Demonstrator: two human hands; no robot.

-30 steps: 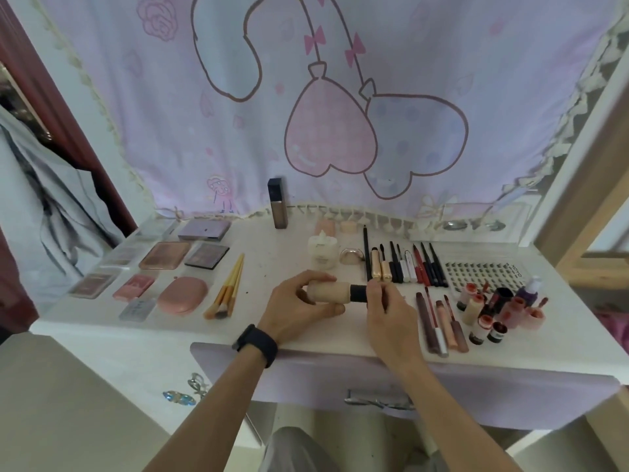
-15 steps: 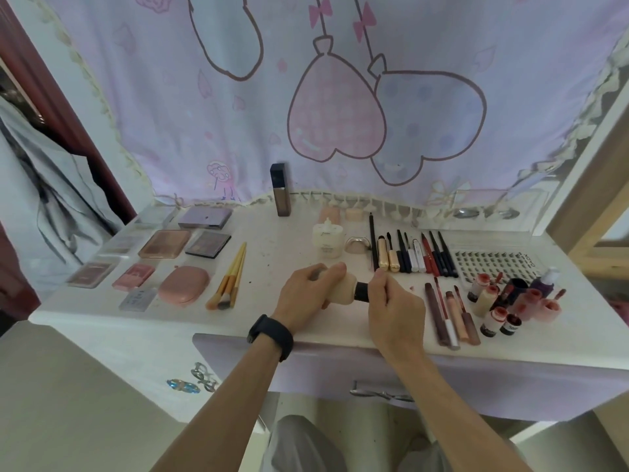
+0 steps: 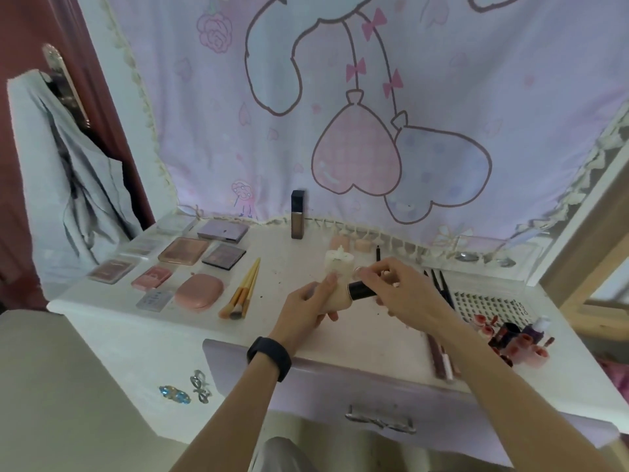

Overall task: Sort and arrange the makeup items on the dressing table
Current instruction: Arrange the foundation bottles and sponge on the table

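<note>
A beige foundation bottle (image 3: 342, 294) with a black cap lies tilted between my hands above the middle of the white dressing table (image 3: 190, 332). My left hand (image 3: 308, 310) grips the beige body. My right hand (image 3: 403, 292) reaches over the black cap (image 3: 361, 289), its fingers curled toward a small clear item behind the cap; what they pinch is unclear. A small white bottle (image 3: 337, 265) stands just behind the hands.
Palettes and compacts (image 3: 183, 251) lie at the left with a pink case (image 3: 199, 291) and brushes (image 3: 241, 291). A tall dark tube (image 3: 297, 214) stands at the back. Pencils (image 3: 440, 284), a lash tray (image 3: 490, 303) and small pots (image 3: 524, 342) crowd the right. A drawer handle (image 3: 379, 422) sits below.
Both hands lifted the foundation bottle and carried it back toward the small white bottle. My right hand moved from the cap end to over the cap. The camera tilted up.
</note>
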